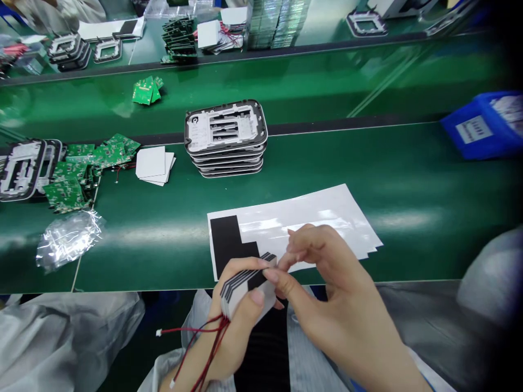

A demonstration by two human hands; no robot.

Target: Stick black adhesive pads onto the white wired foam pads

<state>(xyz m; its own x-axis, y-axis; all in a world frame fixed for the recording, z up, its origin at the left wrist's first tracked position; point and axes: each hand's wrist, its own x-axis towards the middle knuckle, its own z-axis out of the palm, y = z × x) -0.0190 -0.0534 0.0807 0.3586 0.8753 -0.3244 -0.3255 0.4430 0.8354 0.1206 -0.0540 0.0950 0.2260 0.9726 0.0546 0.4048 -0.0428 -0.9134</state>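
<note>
My left hand [232, 326] is closed around a stack of flat white battery packs [241, 299], held tilted above my lap at the belt's near edge. Red and black wires [216, 332] with small white connectors hang from the stack. Dark strips run across the packs' upper edges, and a black adhesive piece [256, 280] lies on the front pack. My right hand [330, 288] has its thumb and a fingertip at that piece's right end, in a pinch. Behind the hands lies a glossy white backing sheet [302, 218] with black adhesive pieces [229, 245] at its left end.
Stacked plastic housings [226, 141] stand behind the sheet. To the left are green circuit boards [67, 193], white packs [151, 163], more housings [20, 169] and a clear plastic bag [69, 239]. A blue bin [482, 128] sits far right. A ledge [327, 125] crosses behind.
</note>
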